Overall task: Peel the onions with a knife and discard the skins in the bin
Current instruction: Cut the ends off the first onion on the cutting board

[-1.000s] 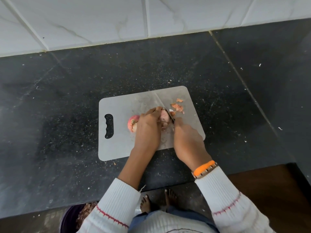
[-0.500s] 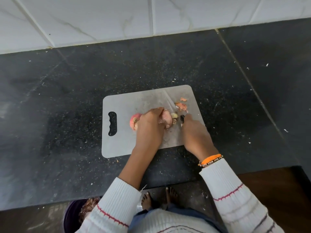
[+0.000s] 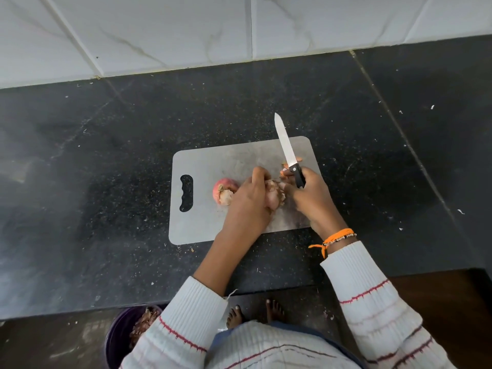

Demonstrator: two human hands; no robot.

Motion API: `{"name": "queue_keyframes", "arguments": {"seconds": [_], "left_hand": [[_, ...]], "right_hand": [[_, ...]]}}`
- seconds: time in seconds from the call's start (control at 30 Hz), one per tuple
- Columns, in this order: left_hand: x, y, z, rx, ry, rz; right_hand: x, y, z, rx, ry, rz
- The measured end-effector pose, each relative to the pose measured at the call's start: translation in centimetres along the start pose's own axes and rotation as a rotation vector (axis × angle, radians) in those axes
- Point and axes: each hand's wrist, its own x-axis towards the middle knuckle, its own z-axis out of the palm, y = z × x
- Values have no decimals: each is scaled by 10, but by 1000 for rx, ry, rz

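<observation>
On the grey cutting board (image 3: 205, 227) my left hand (image 3: 249, 202) grips a pale, partly peeled onion (image 3: 274, 197) with loose skin at its right end. My right hand (image 3: 311, 197) holds a black-handled knife (image 3: 287, 149), its blade pointing up and away from the onion; the fingertips of that hand touch the onion's skin. A second pink onion (image 3: 223, 191) lies on the board just left of my left hand. Orange skin scraps (image 3: 284, 171) lie behind the onion, partly hidden by the knife.
The board sits on a black speckled countertop (image 3: 106, 169) backed by white wall tiles (image 3: 186, 33). A purple bin (image 3: 119, 339) with onion skins stands on the floor below the counter edge, at lower left. My bare feet (image 3: 253, 312) show below.
The knife blade has lifted off the onion and now points up and away. My right hand has shifted right and turned; my left hand still grips the onion.
</observation>
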Motion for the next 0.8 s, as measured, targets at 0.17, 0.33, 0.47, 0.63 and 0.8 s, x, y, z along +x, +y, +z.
{"name": "queue_keyframes", "arguments": {"seconds": [0.17, 0.33, 0.47, 0.63, 0.8], "left_hand": [[0, 0, 2, 41, 45, 30], [-5, 0, 8, -21, 148, -19], [-3, -4, -4, -312, 200, -133], [0, -5, -17, -1001, 115, -417], [4, 2, -19, -1513, -1, -644]], "right_hand": [[2, 4, 2, -55, -18, -9], [-1, 5, 6, -253, 126, -73], [-2, 11, -2, -277, 203, -85], [-9, 3, -6, -255, 136, -161], [-29, -12, -5, -167, 110, -271]]}}
